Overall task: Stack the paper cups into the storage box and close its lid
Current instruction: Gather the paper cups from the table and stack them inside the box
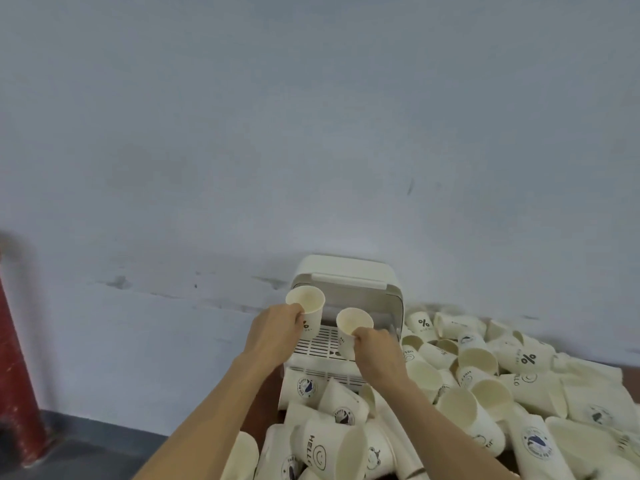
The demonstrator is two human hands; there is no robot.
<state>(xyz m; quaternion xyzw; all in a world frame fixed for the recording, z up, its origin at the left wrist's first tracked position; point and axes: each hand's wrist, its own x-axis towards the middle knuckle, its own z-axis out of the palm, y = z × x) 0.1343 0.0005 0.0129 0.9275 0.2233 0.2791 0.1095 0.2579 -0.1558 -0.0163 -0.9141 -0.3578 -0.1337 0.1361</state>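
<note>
A cream storage box (388, 289) stands against the wall with its lid raised and a slotted white rack (318, 344) showing inside. My left hand (277, 332) grips an upright white paper cup (306, 301) by its side, level with the box's left front edge. My right hand (377, 351) pinches the rim of a second upright paper cup (351, 327) just over the rack. Both cups are empty and held apart from each other.
Several loose printed paper cups (485, 372) lie heaped on the table to the right of the box and in front of it (332, 441). A pale wall rises right behind the box. A red post (14, 375) stands at the far left on the floor.
</note>
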